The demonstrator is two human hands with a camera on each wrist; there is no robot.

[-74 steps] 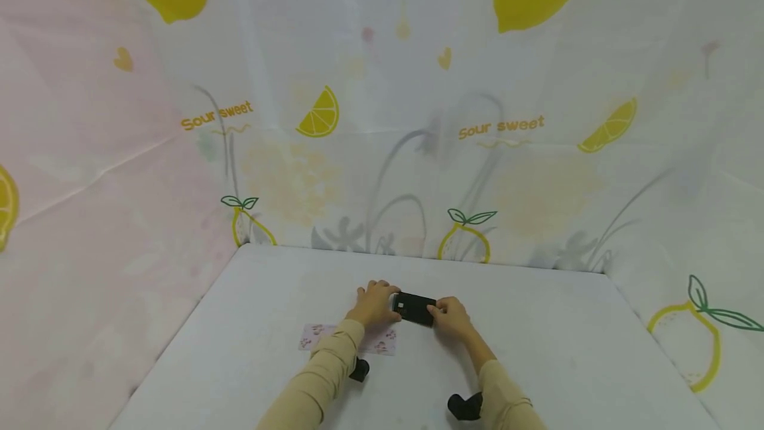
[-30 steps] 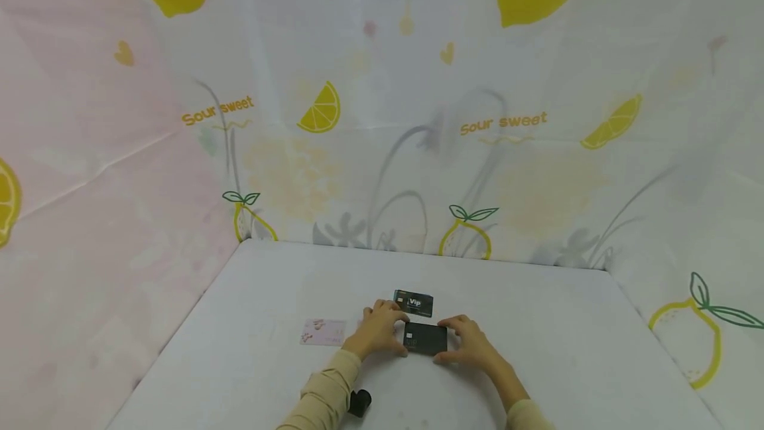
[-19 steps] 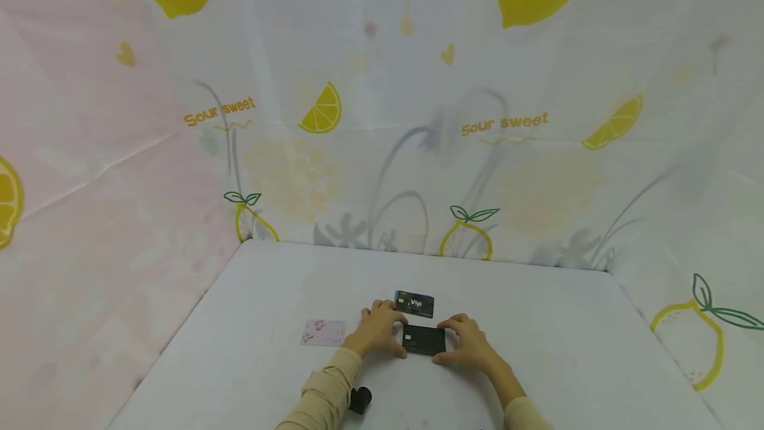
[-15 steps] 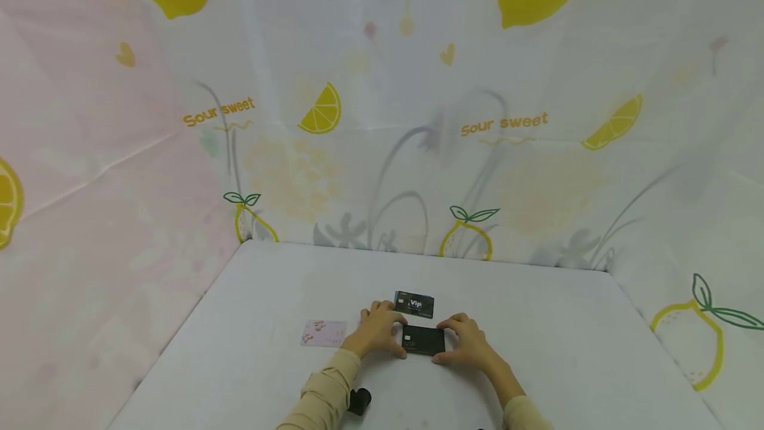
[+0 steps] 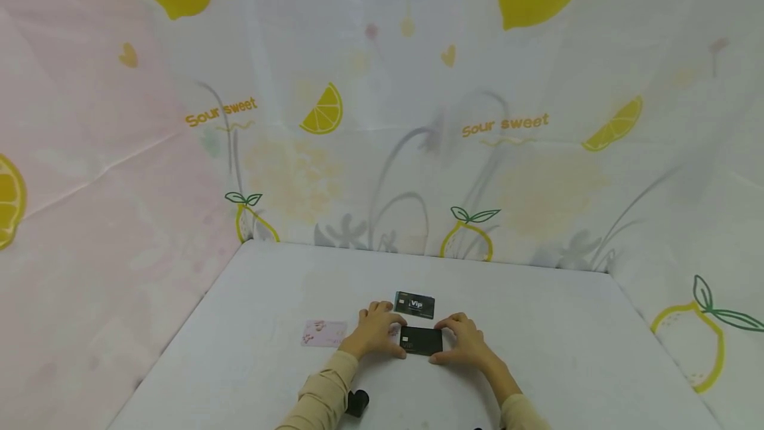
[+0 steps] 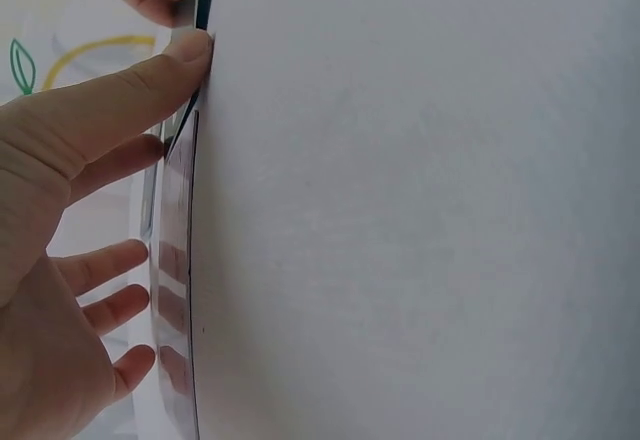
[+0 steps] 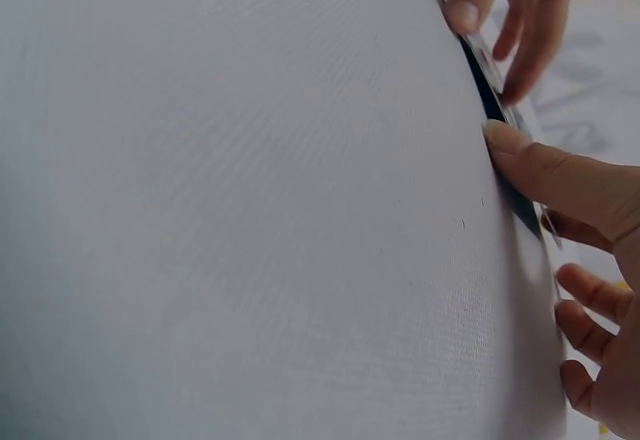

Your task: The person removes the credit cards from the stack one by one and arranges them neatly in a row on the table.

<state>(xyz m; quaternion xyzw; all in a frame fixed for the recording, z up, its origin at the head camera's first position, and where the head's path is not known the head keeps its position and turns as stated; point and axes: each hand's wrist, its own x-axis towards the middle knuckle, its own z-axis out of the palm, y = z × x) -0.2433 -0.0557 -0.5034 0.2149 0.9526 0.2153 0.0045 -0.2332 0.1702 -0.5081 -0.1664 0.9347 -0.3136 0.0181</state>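
A black VIP card (image 5: 421,341) lies lengthwise between the two hands, close over the white table. My left hand (image 5: 376,332) pinches its left end, thumb on the near edge and index finger on the far edge. At the other end my right hand (image 5: 467,342) grips the card the same way. In the left wrist view the left thumb (image 6: 150,90) presses along the card's edge, the other fingers spread apart. The right thumb (image 7: 560,175) does likewise in the right wrist view. Just beyond lies a small stack of cards with a black Vip card (image 5: 414,305) on top.
A pink flowered card (image 5: 323,333) lies flat left of the left hand; more pink print shows beside that hand's fingers, partly hidden. A black device (image 5: 358,403) sits by the left sleeve. Lemon-print cloth (image 5: 382,171) walls the white table (image 5: 537,324) at back and sides.
Both hands have come nearer from the far stack with the black card, leaving the Vip-topped stack uncovered. Over the last second the card and hands shifted slightly left.
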